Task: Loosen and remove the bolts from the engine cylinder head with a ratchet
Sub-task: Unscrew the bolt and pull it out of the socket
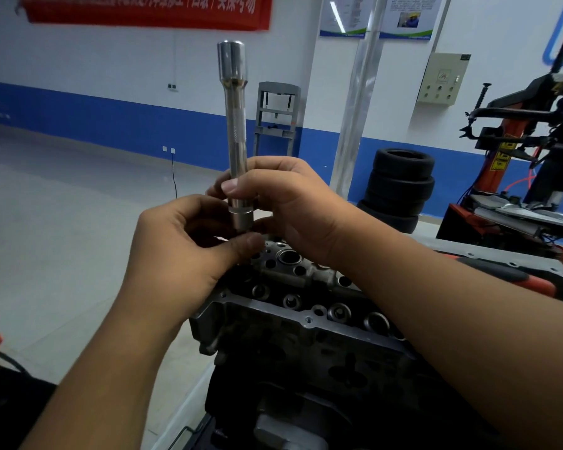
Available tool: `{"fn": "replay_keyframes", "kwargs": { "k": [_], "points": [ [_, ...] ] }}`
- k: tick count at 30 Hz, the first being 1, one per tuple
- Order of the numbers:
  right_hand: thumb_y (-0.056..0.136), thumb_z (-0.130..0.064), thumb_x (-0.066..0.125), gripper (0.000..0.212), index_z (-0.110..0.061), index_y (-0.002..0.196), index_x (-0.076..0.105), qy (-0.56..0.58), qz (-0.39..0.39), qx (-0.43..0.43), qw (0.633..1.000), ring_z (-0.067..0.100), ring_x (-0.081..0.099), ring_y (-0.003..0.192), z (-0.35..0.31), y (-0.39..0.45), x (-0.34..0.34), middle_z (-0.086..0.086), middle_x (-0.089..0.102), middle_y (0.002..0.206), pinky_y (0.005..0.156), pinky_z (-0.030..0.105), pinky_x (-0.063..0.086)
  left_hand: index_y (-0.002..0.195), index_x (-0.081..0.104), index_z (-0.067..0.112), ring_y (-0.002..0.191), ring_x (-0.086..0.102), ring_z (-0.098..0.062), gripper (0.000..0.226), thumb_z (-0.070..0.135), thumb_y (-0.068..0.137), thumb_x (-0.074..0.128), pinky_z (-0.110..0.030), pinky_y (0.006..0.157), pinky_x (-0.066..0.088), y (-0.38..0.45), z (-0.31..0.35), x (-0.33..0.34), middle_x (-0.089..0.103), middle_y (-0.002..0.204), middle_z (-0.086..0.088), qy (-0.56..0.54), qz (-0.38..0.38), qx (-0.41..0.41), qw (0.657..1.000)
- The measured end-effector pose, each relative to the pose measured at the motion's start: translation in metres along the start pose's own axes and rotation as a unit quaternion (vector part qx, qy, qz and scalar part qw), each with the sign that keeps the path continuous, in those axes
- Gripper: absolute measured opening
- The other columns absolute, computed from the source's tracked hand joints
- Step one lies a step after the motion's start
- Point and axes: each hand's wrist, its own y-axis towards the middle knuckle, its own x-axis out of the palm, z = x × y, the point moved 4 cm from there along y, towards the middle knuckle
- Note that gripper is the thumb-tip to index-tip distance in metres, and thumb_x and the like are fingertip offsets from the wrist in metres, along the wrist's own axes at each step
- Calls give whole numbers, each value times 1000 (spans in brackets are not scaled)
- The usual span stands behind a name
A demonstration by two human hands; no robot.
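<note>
Chrome extension bar upright — right hand gripping its shaft; left hand pinching its base

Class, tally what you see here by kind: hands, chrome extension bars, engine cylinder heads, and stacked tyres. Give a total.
Hands: 2, the left hand and the right hand
Extension bar: 1
Cylinder head: 1
Stacked tyres: 4
Total: 8

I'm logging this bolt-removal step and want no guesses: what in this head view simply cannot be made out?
- Lower tip of the extension bar: covered by the left hand and right hand, so whether a bolt sits in it is unknown.
- Cylinder head: far end behind the hands, right side under the right forearm.
- Ratchet: none identifiable.
- Red banner: cut by the top edge, lettering blurred.
</note>
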Motion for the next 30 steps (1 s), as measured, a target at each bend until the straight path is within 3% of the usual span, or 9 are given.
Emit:
{"fn": "replay_keyframes", "kwargs": {
  "k": [5,8,11,14,16,21,24,27,30],
  "points": [
    [94,-19,70,10,-9,91,70,-4,4,-2,1000,24,65,84,-1,-3,0,17,64,100,64,33,56,106,74,38,97,76,-5,47,-4,85,75,-15,81,59,0,2,3,80,100,15,-14,-62,1,998],
    [97,-28,69,17,-14,89,70,-12,3,-4,1000,25,69,90,0,-4,1,15,70,100,81,44,58,95,73,37,84,75,1,38,13,70,88,-8,71,56,-2,5,3,78,87,20,14,9,14,1000],
    [96,-27,70,25,-2,98,71,-25,8,-9,1000,28,70,96,-2,-5,1,27,70,109,93,57,57,94,75,39,88,75,1,32,29,65,83,-6,72,53,-2,6,2,79,91,20,1,-6,20,1000],
    [93,-21,73,36,10,109,64,-34,14,-8,999,27,68,92,-3,-5,-1,25,69,102,77,44,57,104,76,45,101,75,-4,44,5,85,78,-15,81,58,0,5,4,79,104,16,-4,-83,18,996],
    [93,-17,74,22,2,102,68,-34,11,-6,999,23,68,88,-2,-4,0,12,70,93,72,37,55,105,75,41,97,76,-5,48,-1,84,79,-26,84,62,1,2,3,79,100,15,33,-54,20,998],
    [92,-13,73,6,-8,94,71,-33,2,-5,999,21,66,84,-1,-3,1,7,67,87,74,40,54,93,77,37,84,77,-7,39,43,56,86,-19,70,60,1,1,-3,79,90,14,31,12,11,999],
    [92,-12,73,17,3,98,67,-29,6,-4,1000,26,61,82,-2,-3,0,13,61,87,63,35,51,100,76,50,98,75,-4,39,13,84,77,-10,80,55,0,5,1,79,101,16,6,-89,25,996],
    [87,-15,73,21,3,96,67,-23,6,-3,1000,26,59,80,-1,-3,0,14,59,87,60,32,49,103,77,42,97,76,-5,50,-5,88,73,-21,83,61,1,1,1,80,100,15,18,-73,16,997],
    [81,-18,71,12,-9,90,71,-20,5,2,1000,26,63,86,0,-1,0,13,65,92,74,42,53,96,74,38,86,76,-3,36,24,66,88,-21,75,59,1,3,1,79,91,17,37,1,9,999]
  ]
}}
